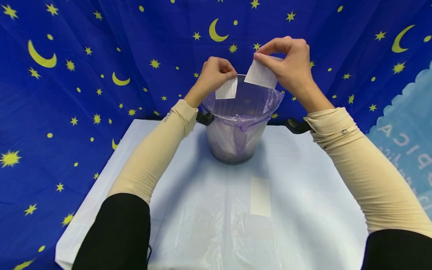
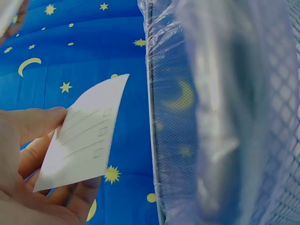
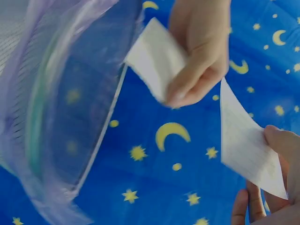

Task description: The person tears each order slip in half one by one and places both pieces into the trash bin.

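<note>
Above a mesh wastebasket (image 1: 216,137) lined with a thin purple plastic bag (image 1: 243,122), both hands are raised. My left hand (image 1: 213,74) pinches a small white piece of paper (image 1: 227,90) between thumb and fingers; printed lines and small boxes show on it in the left wrist view. Another white paper piece (image 1: 262,74), slightly bent, is pinched by my right hand (image 1: 294,65), a little higher and to the right. The right wrist view has the left hand's paper (image 3: 157,56) near the basket's rim and the right hand's paper (image 3: 248,143) farther from it.
A pale rectangular paper (image 1: 260,197) lies on the white-covered table (image 1: 303,195), nearer me than the basket. Behind hangs a blue cloth (image 1: 162,33) with yellow moons and stars. Black clamp-like pieces (image 1: 297,126) sit at the table's far edge.
</note>
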A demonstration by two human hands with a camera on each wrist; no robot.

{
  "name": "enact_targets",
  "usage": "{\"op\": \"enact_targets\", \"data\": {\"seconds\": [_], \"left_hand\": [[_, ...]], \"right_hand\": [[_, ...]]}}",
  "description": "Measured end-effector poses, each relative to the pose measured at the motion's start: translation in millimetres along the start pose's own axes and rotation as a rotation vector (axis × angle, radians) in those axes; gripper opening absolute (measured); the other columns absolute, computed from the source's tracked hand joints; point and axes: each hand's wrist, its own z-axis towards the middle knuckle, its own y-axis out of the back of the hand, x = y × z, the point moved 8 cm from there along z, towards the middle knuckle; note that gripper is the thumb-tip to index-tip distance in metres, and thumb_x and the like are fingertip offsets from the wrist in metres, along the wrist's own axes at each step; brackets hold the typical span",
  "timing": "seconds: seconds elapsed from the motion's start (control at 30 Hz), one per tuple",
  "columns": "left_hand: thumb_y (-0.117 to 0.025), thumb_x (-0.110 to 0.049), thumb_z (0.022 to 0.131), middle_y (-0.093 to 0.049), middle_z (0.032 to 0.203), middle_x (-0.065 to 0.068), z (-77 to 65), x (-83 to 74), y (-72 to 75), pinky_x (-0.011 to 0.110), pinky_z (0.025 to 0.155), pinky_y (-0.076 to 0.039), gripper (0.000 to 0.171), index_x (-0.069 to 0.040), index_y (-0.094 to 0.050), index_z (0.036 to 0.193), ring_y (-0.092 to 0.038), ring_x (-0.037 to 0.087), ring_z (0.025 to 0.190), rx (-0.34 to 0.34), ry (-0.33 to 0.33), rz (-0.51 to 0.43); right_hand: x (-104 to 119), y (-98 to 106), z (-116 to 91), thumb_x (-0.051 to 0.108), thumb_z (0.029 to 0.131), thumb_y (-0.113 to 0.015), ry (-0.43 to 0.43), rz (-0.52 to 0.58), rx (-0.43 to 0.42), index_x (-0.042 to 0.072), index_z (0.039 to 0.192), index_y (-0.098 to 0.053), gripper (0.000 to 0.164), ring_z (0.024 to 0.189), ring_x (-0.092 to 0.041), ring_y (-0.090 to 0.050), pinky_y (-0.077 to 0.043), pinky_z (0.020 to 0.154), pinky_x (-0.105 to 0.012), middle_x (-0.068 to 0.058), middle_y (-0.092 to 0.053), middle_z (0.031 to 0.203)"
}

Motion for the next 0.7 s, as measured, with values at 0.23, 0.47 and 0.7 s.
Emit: {"op": "enact_targets", "data": {"seconds": [0.23, 0.47, 0.7], "left_hand": [[-0.075, -0.019, 0.100, -0.072, 0.084, -0.002, -2.5, 2.4, 13.2, 0.024, 0.073, -0.045, 0.013, -0.008, -0.081, 0.099, -0.059, 0.012, 0.077, -0.043, -0.018, -0.007], [-0.074, -0.018, 0.100, -0.074, 0.091, 0.002, -4.9, 5.1, 26.3, 0.026, 0.071, -0.048, 0.013, -0.008, -0.080, 0.100, -0.061, 0.014, 0.078, -0.085, -0.040, -0.029], [-0.074, -0.019, 0.100, -0.075, 0.088, 0.000, -6.6, 9.0, 27.0, 0.025, 0.070, -0.045, 0.013, -0.008, -0.081, 0.099, -0.058, 0.012, 0.075, -0.067, -0.026, -0.042]], "right_hand": [[-39, -3, 2, 0.037, 0.094, -0.081, -0.133, -0.092, 0.036, 0.012, 0.107, -0.085, 0.028, 0.104, -0.003, -0.071, -0.053, 0.082, -0.016, 0.000, -0.082, 0.109], [-59, -5, 2, 0.039, 0.096, -0.079, -0.171, -0.147, 0.070, 0.012, 0.109, -0.084, 0.030, 0.113, -0.008, -0.073, -0.048, 0.092, -0.019, -0.002, -0.081, 0.111], [-66, -10, 1, 0.043, 0.097, -0.076, -0.184, -0.179, 0.112, 0.013, 0.112, -0.083, 0.035, 0.111, -0.011, -0.072, -0.048, 0.082, -0.018, -0.004, -0.080, 0.116]]}}
